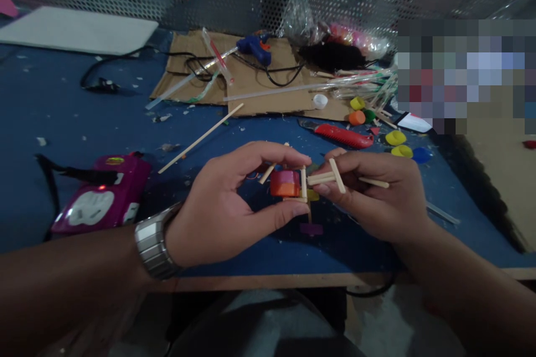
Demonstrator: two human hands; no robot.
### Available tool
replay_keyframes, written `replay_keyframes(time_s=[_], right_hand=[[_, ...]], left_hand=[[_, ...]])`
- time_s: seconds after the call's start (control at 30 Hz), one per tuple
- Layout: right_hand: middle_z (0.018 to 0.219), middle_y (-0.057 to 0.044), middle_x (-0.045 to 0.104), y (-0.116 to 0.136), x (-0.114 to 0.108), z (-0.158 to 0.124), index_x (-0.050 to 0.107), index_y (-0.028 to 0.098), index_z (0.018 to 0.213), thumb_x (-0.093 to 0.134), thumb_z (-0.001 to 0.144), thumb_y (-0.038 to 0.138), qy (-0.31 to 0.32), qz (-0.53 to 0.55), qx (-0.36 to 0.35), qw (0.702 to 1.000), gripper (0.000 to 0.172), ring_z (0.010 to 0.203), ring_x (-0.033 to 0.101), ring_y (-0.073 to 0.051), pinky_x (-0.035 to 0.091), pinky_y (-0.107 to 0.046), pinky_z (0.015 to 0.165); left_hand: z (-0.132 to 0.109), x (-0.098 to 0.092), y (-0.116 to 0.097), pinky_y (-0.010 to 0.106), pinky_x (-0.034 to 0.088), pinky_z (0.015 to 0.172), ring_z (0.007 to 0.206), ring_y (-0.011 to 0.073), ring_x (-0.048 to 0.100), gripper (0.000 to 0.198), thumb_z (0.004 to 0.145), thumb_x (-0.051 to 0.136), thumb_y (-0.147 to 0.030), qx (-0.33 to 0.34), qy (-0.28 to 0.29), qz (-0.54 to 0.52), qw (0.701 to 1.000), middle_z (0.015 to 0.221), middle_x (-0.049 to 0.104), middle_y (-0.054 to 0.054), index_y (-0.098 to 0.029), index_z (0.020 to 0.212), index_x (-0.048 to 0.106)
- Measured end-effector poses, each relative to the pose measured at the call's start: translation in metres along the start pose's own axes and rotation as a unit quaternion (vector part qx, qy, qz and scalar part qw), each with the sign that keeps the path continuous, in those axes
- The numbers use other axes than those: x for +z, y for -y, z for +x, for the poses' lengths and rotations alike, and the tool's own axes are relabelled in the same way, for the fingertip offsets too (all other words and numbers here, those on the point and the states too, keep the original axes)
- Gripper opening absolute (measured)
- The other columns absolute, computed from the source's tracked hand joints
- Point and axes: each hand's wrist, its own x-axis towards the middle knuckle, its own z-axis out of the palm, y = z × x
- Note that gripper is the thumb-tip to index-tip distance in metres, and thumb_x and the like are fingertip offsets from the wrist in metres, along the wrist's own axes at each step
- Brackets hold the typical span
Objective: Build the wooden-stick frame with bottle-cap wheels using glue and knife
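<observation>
Between my hands, above the front of the blue table, is a small model made of wooden sticks (304, 181) with orange and purple bottle caps (285, 184) at its middle. My left hand (234, 201) is closed round its left side, thumb below and fingers above. On the right, my right hand (372, 192) pinches a piece of joined wooden sticks (337, 175) with a crosspiece, whose tip meets the model's frame; I cannot tell if they are joined. Below the model shows a purple piece (311, 229).
A purple power strip (104, 195) lies at left. Behind are a loose stick (201, 138), a red utility knife (343, 135), a blue glue gun (255, 49) on cardboard (268, 95), and several bottle caps (396, 138). More cardboard (498, 178) lies at right.
</observation>
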Motion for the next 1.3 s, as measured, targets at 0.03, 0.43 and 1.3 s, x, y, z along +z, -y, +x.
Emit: replay_keyframes(time_s=[0.03,0.43,1.3], right_hand=[[0.074,0.000,0.074,0.0000,-0.0001,-0.0001,0.088,0.025,0.095,0.096,0.085,0.032,0.000,0.003,0.001,1.000,0.014,0.057,0.055,-0.011,0.039,-0.027,0.048],[0.075,0.000,0.073,-0.0021,-0.0009,-0.0008,0.089,0.025,0.098,0.093,0.088,0.030,-0.007,0.001,-0.009,1.000,0.012,0.057,0.055,-0.011,0.037,-0.026,0.048],[0.063,0.004,0.073,0.0036,-0.0007,0.0006,0.086,0.029,0.095,0.086,0.094,0.020,-0.032,-0.013,-0.009,0.999,0.010,0.044,0.052,-0.009,0.039,-0.023,0.037]], left_hand=[[-0.0001,0.0001,0.0004,0.042,0.064,0.108,0.120,0.0254,0.077,0.045,0.087,0.095,-0.027,0.004,-0.001,-0.003,1.000,0.126,0.081,0.003,-0.030,0.128,0.076],[0.0005,0.0011,-0.0004,0.035,0.066,0.100,0.120,0.0233,0.078,0.045,0.088,0.094,-0.024,-0.005,-0.001,-0.019,1.000,0.127,0.081,0.004,-0.026,0.128,0.075],[0.0049,0.0009,-0.0006,0.042,0.058,0.104,0.120,0.0258,0.074,0.048,0.087,0.077,-0.018,-0.072,0.065,0.197,0.975,0.130,0.079,0.002,-0.025,0.133,0.068]])
